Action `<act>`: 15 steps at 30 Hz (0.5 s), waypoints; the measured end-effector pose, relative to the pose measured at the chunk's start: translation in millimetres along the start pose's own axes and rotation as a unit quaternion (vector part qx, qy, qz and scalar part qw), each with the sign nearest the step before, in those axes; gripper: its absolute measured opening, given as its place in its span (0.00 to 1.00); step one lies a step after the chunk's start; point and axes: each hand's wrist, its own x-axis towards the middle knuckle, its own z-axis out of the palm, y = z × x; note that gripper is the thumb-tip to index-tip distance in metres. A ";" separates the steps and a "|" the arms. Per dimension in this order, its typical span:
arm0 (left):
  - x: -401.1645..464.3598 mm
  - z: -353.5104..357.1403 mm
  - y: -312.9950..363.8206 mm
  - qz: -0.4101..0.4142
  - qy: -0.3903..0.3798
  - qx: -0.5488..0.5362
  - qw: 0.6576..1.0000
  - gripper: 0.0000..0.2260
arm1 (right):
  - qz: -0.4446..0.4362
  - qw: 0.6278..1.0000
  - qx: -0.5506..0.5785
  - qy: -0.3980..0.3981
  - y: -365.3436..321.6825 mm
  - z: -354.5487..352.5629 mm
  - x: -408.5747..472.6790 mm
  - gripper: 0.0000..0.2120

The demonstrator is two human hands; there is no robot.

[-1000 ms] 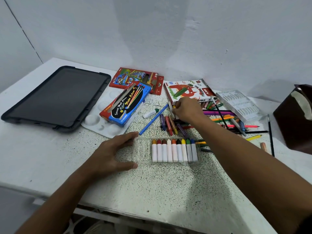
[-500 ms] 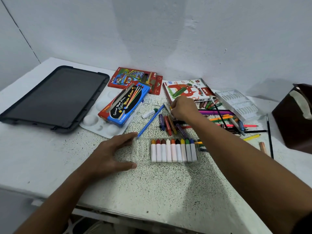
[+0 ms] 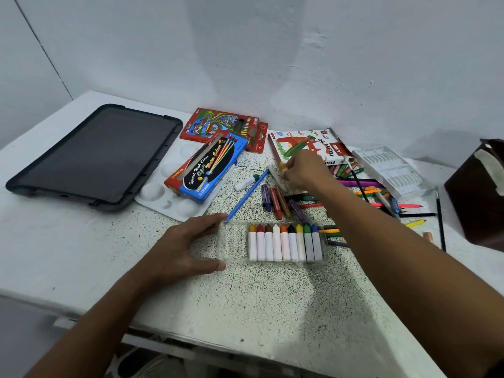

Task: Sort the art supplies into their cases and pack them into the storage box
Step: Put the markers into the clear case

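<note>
Left hand: left hand (image 3: 182,248) lies flat on the speckled table (image 3: 259,301), fingers and thumb straight and spread, bracketing the left end of the clear crayon tray (image 3: 234,242); forefinger at the far corner, thumb at the near edge.
Right hand: right hand (image 3: 302,170) reaches across to the far side, fingers curled and pinching a yellow-tipped crayon (image 3: 282,167) with a white wrap, lifted just in front of the oil pastels box (image 3: 308,145).
Crayon tray: nine white-wrapped crayons (image 3: 285,242) stand side by side in its right part, tips pointing away; the left part holds nothing.
Loose crayons: a few wrapped sticks (image 3: 275,200) lie on the table between the tray and the right hand, beside a blue pencil (image 3: 246,196) and a green-tipped crayon (image 3: 246,182).
Pencil heap: coloured pencils and markers (image 3: 376,192) are strewn to the right, partly hidden under the right forearm.
Boxes: a blue water colour box (image 3: 207,169) rests on a white paint palette (image 3: 161,186); a red pencil box (image 3: 218,125) lies behind it.
Plastic insert: a white ribbed tray (image 3: 387,167) sits right of the pastels box.
Left side: a dark flat lid or tray (image 3: 95,156) lies on the table's left part.
Right edge: a dark brown box (image 3: 480,192) shows, cut off by the frame.
</note>
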 end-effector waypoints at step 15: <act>1.1 0.2 -0.3 -0.005 0.007 -0.002 1.000 0.39 | -0.136 0.965 0.186 -0.124 -17.9 14.3 -88.4 0.09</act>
